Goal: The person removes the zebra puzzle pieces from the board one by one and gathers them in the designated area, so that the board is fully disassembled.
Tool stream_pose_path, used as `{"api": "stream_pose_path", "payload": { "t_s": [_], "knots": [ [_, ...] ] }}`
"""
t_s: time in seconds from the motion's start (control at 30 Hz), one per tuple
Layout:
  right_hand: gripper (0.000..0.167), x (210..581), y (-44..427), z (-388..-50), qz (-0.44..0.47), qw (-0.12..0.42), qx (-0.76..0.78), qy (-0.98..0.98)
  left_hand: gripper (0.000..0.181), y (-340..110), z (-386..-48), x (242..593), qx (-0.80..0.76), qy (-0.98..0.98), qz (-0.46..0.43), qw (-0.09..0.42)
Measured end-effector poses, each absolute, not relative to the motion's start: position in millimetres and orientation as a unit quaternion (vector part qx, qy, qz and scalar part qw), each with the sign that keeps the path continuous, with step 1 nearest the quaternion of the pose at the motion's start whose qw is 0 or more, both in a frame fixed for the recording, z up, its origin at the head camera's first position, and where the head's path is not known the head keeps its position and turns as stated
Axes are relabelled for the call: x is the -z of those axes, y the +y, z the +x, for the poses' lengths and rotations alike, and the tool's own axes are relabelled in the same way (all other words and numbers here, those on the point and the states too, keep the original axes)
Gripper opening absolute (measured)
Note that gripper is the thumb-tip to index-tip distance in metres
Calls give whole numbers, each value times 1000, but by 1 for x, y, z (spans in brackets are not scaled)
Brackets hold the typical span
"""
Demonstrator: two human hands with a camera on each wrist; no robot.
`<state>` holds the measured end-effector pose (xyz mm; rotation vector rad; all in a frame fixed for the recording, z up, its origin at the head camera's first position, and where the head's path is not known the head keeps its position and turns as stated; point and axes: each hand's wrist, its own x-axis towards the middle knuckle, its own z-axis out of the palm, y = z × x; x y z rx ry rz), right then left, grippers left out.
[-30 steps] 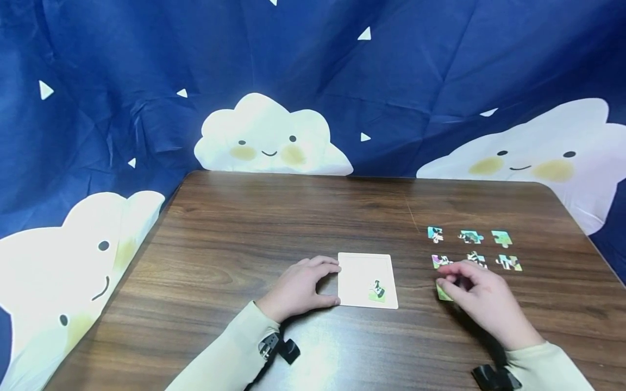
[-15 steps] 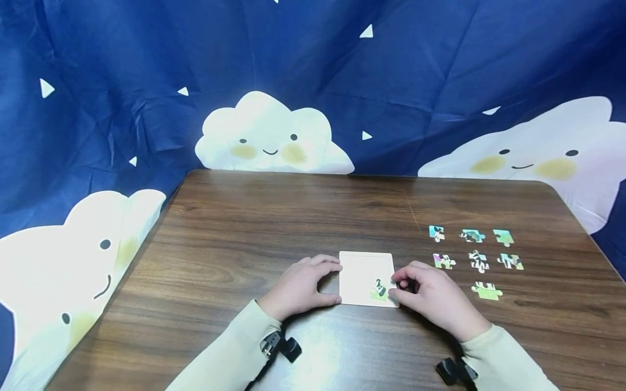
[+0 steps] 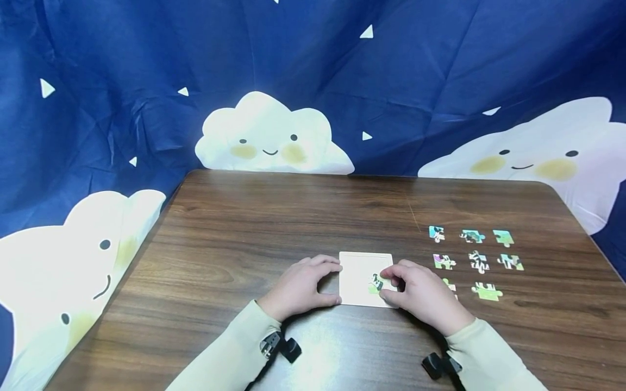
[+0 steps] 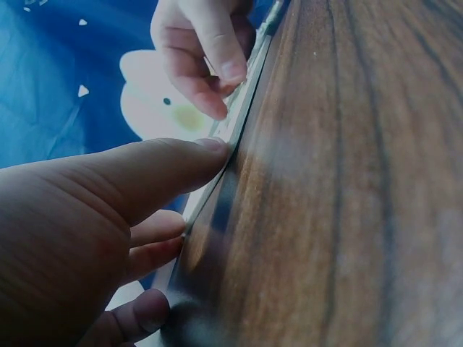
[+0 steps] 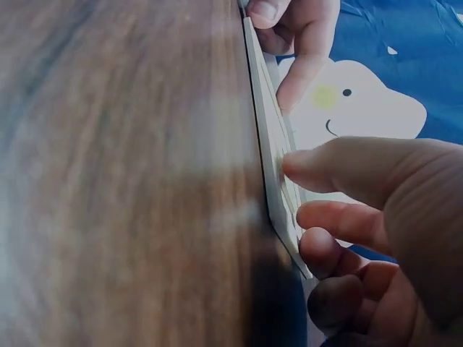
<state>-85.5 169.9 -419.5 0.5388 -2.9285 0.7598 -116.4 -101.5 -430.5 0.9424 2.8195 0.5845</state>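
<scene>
A pale square puzzle tray [image 3: 353, 279] lies flat on the table. Inside it, toward the right, is a puzzle piece [image 3: 374, 284] with green and black-and-white print. The thumb and forefinger of my right hand [image 3: 424, 293] pinch this piece at its right side; the hand covers the tray's right edge. In the right wrist view, the thumb [image 5: 315, 166] and fingertips are low at the tray's surface. My left hand [image 3: 304, 285] rests at the tray's left edge, thumb and fingers spread and fairly straight. The left wrist view shows its thumb [image 4: 173, 168] touching the edge.
Several loose puzzle pieces lie in rows on the right of the wooden table [image 3: 254, 217], among them a green one [image 3: 486, 291]. Another piece [image 3: 448, 284] is partly hidden behind my right hand. A blue curtain [image 3: 313, 65] with printed clouds hangs behind.
My right hand has moved left from the loose pieces to the tray. The piece in the tray has shifted slightly left and away from me. My left hand has stayed put.
</scene>
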Motion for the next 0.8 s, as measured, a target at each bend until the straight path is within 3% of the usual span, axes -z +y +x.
{"api": "stream_pose_path", "payload": {
  "t_s": [0.43,0.8],
  "knots": [
    [21,418,168,-85,178,33,-222,-958,64,-101,-117,432,-193,929,312,54],
    [20,420,182,-81,201,82,-255,-942,64,-102,-118,432,-193,927,315,55]
  ]
}}
